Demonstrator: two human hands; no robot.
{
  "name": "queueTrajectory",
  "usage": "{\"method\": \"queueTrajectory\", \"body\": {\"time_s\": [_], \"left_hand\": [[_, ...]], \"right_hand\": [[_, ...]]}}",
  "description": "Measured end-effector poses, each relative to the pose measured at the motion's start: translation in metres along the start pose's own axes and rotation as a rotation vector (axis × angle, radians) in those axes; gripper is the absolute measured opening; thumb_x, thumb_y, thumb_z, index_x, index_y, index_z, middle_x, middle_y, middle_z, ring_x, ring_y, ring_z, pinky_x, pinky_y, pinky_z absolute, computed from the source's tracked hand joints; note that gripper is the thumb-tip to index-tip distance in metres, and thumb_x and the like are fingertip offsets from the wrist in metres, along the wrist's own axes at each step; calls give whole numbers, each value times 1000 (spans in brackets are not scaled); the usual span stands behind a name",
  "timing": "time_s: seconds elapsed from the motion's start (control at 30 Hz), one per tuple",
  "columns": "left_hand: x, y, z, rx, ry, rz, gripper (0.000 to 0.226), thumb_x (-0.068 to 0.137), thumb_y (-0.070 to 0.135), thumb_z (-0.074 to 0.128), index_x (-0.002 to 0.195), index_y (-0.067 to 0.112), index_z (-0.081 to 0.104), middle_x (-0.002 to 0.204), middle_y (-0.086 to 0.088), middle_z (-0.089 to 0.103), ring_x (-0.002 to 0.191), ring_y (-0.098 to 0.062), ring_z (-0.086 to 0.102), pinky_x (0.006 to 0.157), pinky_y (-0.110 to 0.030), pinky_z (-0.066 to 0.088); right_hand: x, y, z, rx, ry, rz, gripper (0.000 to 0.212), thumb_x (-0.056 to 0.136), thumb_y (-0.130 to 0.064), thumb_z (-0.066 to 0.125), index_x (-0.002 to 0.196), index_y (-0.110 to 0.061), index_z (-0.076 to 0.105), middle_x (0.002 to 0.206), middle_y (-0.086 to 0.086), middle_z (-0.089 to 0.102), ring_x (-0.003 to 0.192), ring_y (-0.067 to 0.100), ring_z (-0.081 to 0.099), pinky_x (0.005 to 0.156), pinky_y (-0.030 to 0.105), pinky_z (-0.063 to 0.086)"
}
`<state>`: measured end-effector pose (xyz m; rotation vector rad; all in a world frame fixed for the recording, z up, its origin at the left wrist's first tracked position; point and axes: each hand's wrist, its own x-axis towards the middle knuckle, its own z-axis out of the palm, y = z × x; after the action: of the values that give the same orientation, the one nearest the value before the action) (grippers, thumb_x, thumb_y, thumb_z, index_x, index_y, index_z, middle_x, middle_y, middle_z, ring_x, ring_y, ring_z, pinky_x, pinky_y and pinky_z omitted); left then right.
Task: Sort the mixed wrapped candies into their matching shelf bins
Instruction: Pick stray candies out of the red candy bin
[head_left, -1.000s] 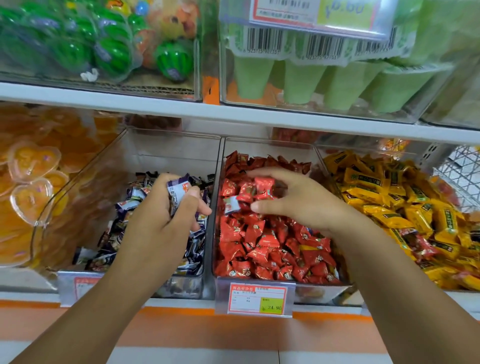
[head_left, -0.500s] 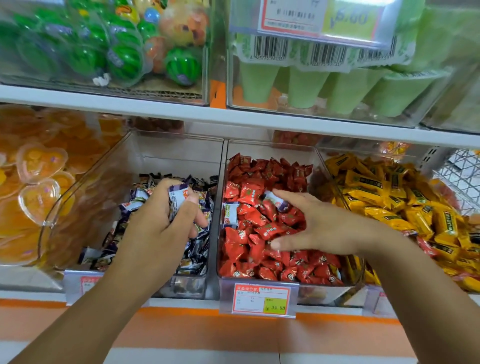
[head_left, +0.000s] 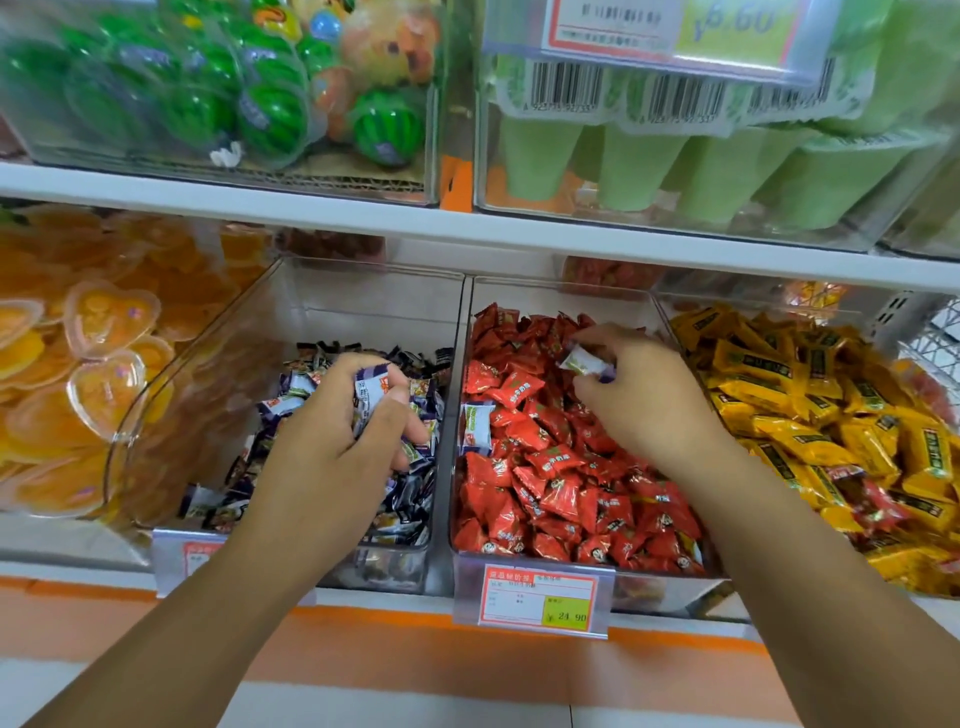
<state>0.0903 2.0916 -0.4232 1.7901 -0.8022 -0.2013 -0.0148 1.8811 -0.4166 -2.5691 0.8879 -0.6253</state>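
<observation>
Three clear shelf bins sit side by side. The left bin holds purple-and-white wrapped candies, the middle bin red ones, the right bin yellow ones. My left hand hovers over the purple bin, closed around a purple-and-white candy. My right hand is over the back of the red bin, its fingers pinching a white-and-purple candy. Another white-and-purple candy lies among the red ones by the middle bin's left wall.
A bin of orange heart-shaped jelly cups stands at the far left. The upper shelf carries watermelon-patterned sweets and green jelly cups. A price tag hangs on the middle bin's front. A few red candies lie in the yellow bin.
My right hand let go of red candies, dipped into the red pile and came up pinching a white-and-purple candy near the bin's back. My left hand stayed put with its candy.
</observation>
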Motion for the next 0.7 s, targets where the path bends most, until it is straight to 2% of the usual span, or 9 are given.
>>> {"method": "queueTrajectory", "body": {"time_s": [0.07, 0.1, 0.17, 0.23, 0.33, 0.43, 0.57, 0.63, 0.7], "left_hand": [[1, -2, -2, 29, 3, -7, 11, 99, 32, 42, 95, 29, 52, 70, 12, 66, 54, -5, 54, 57, -34, 48], [2, -3, -3, 33, 5, -10, 14, 99, 34, 41, 91, 31, 53, 68, 9, 65, 55, -10, 55, 58, -36, 49], [3, -6, -4, 28, 1, -13, 23, 98, 42, 39, 81, 35, 53, 65, -2, 61, 59, -26, 55, 62, -44, 48], [2, -7, -3, 54, -14, -13, 30, 96, 48, 36, 77, 32, 52, 63, -10, 57, 55, -30, 49, 57, -41, 45], [0, -7, -2, 71, -44, -9, 31, 92, 54, 34, 75, 31, 48, 59, -5, 52, 47, -18, 42, 52, -39, 40], [2, -10, -3, 50, -67, -35, 22, 91, 56, 35, 78, 41, 45, 60, 5, 52, 48, -12, 41, 52, -38, 38], [4, -11, -5, 57, -80, -40, 18, 94, 52, 39, 85, 39, 47, 55, 2, 42, 46, -11, 36, 49, -30, 35], [2, -5, -4, 92, -86, -16, 17, 94, 48, 45, 85, 35, 50, 48, 4, 37, 42, -7, 31, 45, -19, 32], [0, 0, -2, 104, -105, 6, 17, 92, 45, 51, 85, 30, 52, 44, 6, 37, 39, -8, 31, 42, -17, 32]], "right_hand": [[-7, -17, -8, 230, -74, -97, 27, 85, -10, 63, 106, -28, 62, 98, -8, 64, 85, 8, 60, 71, 12, 43], [-11, -26, -8, 311, -127, -136, 26, 85, -11, 65, 101, -31, 60, 97, -12, 65, 83, 3, 59, 70, 8, 42], [-16, -38, 3, 341, -222, -184, 20, 87, -14, 66, 97, -30, 61, 93, -14, 63, 78, 2, 58, 69, 12, 43], [-20, -42, 21, 265, -277, -202, 14, 87, -16, 68, 97, -24, 61, 84, -13, 60, 68, 3, 53, 65, 19, 40], [-22, -43, 38, 217, -276, -217, 15, 82, -14, 72, 91, -21, 61, 73, -13, 53, 60, -1, 44, 59, 24, 34], [-21, -41, 34, 359, -229, -156, 16, 79, -12, 75, 81, -20, 61, 71, -11, 58, 57, 4, 48, 56, 25, 41], [-21, -41, 12, 558, -161, -97, 16, 78, -12, 77, 80, -21, 63, 77, 1, 67, 69, 34, 60, 60, 40, 49], [-25, -46, 5, 651, -174, -118, 17, 77, -12, 79, 81, -20, 64, 77, -1, 67, 67, 26, 60, 63, 36, 50], [-28, -51, 4, 707, -190, -139, 17, 77, -12, 79, 83, -21, 65, 80, -4, 66, 71, 17, 62, 71, 32, 52]]}}
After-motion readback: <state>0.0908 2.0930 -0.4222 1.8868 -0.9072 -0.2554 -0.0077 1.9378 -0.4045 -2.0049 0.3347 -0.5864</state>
